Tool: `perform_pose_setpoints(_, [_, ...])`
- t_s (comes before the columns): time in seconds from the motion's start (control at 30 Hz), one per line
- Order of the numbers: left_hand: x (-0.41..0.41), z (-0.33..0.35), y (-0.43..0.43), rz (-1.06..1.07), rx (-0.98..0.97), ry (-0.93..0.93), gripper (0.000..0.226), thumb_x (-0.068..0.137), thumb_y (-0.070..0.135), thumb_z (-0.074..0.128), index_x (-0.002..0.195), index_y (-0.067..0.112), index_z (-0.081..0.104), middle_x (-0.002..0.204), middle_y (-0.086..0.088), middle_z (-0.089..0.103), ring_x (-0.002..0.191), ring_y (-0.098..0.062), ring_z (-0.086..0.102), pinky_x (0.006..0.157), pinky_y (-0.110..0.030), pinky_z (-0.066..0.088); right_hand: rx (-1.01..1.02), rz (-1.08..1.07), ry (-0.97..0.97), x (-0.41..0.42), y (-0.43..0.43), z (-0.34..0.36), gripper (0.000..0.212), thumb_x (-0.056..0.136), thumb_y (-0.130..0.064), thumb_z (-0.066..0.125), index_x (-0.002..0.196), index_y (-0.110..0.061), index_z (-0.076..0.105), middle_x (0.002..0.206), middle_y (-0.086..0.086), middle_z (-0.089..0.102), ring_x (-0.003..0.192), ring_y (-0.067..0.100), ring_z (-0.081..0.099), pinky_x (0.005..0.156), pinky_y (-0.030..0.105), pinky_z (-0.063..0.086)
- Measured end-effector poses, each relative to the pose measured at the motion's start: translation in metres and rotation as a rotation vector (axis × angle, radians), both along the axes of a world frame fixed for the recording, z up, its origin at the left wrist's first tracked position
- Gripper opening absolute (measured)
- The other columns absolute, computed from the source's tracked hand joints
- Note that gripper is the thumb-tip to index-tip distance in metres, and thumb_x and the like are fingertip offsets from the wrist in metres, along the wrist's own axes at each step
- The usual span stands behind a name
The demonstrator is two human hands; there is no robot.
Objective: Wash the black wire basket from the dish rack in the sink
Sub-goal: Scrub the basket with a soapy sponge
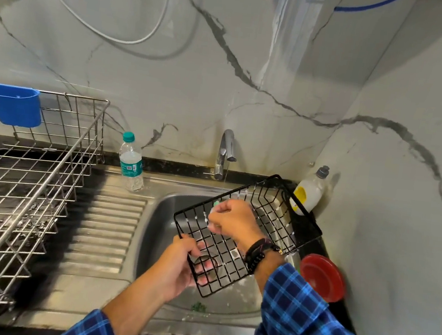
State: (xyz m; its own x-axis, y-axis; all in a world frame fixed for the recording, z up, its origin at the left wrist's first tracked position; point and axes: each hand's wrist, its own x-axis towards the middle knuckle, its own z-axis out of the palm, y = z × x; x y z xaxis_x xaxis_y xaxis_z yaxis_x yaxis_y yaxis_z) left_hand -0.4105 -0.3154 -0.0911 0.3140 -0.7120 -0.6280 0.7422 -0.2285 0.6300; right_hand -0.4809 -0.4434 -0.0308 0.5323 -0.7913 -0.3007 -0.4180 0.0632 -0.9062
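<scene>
We are partway through the wash: the black wire basket [245, 233] is already out of the dish rack [27, 189] and held tilted over the sink [164, 216], with white suds clinging to several of its wires, so we judge the soaping is under way while the rinse and the return to the rack are left to do. Our left hand [175, 267] is closed around the basket's near corner, fingers curled through the mesh from below, and it carries the weight. Our right hand [232, 216] is bunched shut on a small green scrubber [216, 204], mostly hidden in the grip, and presses it against the wires near the basket's middle, just above and beyond the left hand. Just past the right hand the tap [225, 154] lets a thin stream fall toward the basket's far edge. The basket looks like a shallow rectangular tray of thin coated wire in a square grid, with raised sides and a taller far end; the coating looks whole and glossy. The corners farthest from the right hand show fewer suds, so they likely need scrubbing yet.
</scene>
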Motion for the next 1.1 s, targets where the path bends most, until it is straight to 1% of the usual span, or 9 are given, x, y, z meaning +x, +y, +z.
perform_pose_setpoints(0.1, [0.003, 0.003, 0.003, 0.034, 0.009, -0.052, 0.033, 0.079, -0.003, 0.044, 0.108, 0.015, 0.043, 0.126, -0.01, 0.062, 0.087, -0.039, 0.066, 0.075, -0.054, 0.052, -0.121, -0.206, -0.022, -0.016, -0.024, 0.006, 0.016, 0.084, -0.009, 0.074, 0.093, -0.016, 0.062, 0.095, -0.001, 0.063, 0.081, 0.013, 0.07, 0.072, 0.029, 0.062])
perform_pose_setpoints(0.2, [0.006, 0.009, 0.004, 0.033, 0.013, -0.11, 0.032, 0.081, -0.004, 0.042, 0.108, 0.014, 0.044, 0.128, -0.01, 0.062, 0.081, -0.033, 0.064, 0.081, -0.057, 0.052, -0.381, -0.367, 0.042, -0.035, -0.053, 0.012, 0.015, 0.08, -0.014, 0.072, 0.09, -0.021, 0.063, 0.09, -0.001, 0.068, 0.081, 0.018, 0.07, 0.075, 0.037, 0.061])
perform_pose_setpoints(0.33, [0.0, 0.02, 0.002, 0.024, 0.017, -0.188, 0.025, 0.083, -0.005, 0.041, 0.098, 0.014, 0.047, 0.118, -0.009, 0.063, 0.086, -0.032, 0.061, 0.076, -0.051, 0.053, -0.941, 0.021, 0.711, -0.043, -0.057, 0.016, 0.017, 0.094, -0.005, 0.054, 0.106, -0.01, 0.064, 0.108, 0.01, 0.068, 0.1, 0.027, 0.066, 0.081, 0.035, 0.053])
perform_pose_setpoints(0.47, [-0.005, 0.033, 0.001, 0.026, 0.005, -0.265, 0.026, 0.085, -0.007, 0.039, 0.097, 0.015, 0.047, 0.103, -0.009, 0.057, 0.086, -0.031, 0.057, 0.078, -0.05, 0.048, -0.934, 0.125, 0.81, -0.04, -0.055, 0.016, 0.019, 0.095, -0.004, 0.052, 0.109, -0.007, 0.065, 0.112, 0.012, 0.067, 0.103, 0.028, 0.066, 0.085, 0.034, 0.053])
perform_pose_setpoints(0.6, [-0.011, 0.034, -0.002, 0.038, -0.001, -0.232, 0.029, 0.085, -0.008, 0.04, 0.089, 0.02, 0.043, 0.11, -0.007, 0.06, 0.087, -0.032, 0.055, 0.075, -0.048, 0.049, -0.775, 0.126, 0.598, -0.018, -0.025, 0.005, 0.015, 0.098, -0.017, 0.055, 0.105, -0.012, 0.067, 0.106, 0.007, 0.069, 0.091, 0.017, 0.064, 0.078, 0.022, 0.051])
perform_pose_setpoints(0.7, [-0.01, 0.032, -0.001, 0.057, -0.006, -0.254, 0.031, 0.083, -0.009, 0.041, 0.091, 0.021, 0.038, 0.11, -0.005, 0.061, 0.088, -0.032, 0.055, 0.073, -0.048, 0.048, -0.766, 0.278, 0.502, -0.006, -0.006, -0.004, 0.017, 0.096, -0.02, 0.059, 0.112, -0.017, 0.065, 0.112, 0.002, 0.066, 0.101, 0.015, 0.063, 0.092, 0.026, 0.052])
perform_pose_setpoints(0.87, [0.008, 0.028, 0.01, 0.098, -0.014, -0.377, 0.033, 0.081, -0.009, 0.043, 0.092, 0.022, 0.039, 0.117, -0.005, 0.062, 0.093, -0.034, 0.057, 0.071, -0.046, 0.048, -1.076, 0.334, 0.792, -0.043, -0.048, 0.016, 0.02, 0.096, -0.006, 0.049, 0.113, -0.011, 0.059, 0.112, 0.008, 0.062, 0.106, 0.026, 0.062, 0.084, 0.032, 0.05])
perform_pose_setpoints(0.97, [0.01, 0.035, 0.008, 0.071, -0.068, -0.472, 0.036, 0.08, -0.011, 0.043, 0.096, 0.021, 0.042, 0.122, -0.002, 0.059, 0.106, -0.029, 0.058, 0.071, -0.043, 0.047, -1.22, 0.43, 0.998, -0.051, -0.054, 0.024, 0.027, 0.092, -0.001, 0.055, 0.117, -0.009, 0.059, 0.113, 0.009, 0.064, 0.103, 0.025, 0.065, 0.079, 0.033, 0.054])
perform_pose_setpoints(1.1, [0.01, 0.05, 0.003, 0.146, -0.141, -0.627, 0.041, 0.078, -0.002, 0.047, 0.089, 0.037, 0.049, 0.106, -0.002, 0.06, 0.085, -0.018, 0.049, 0.071, -0.039, 0.04, -1.309, 0.438, 1.092, -0.051, -0.047, 0.022, 0.018, 0.093, -0.009, 0.06, 0.11, -0.014, 0.066, 0.109, 0.007, 0.065, 0.099, 0.022, 0.065, 0.078, 0.032, 0.057])
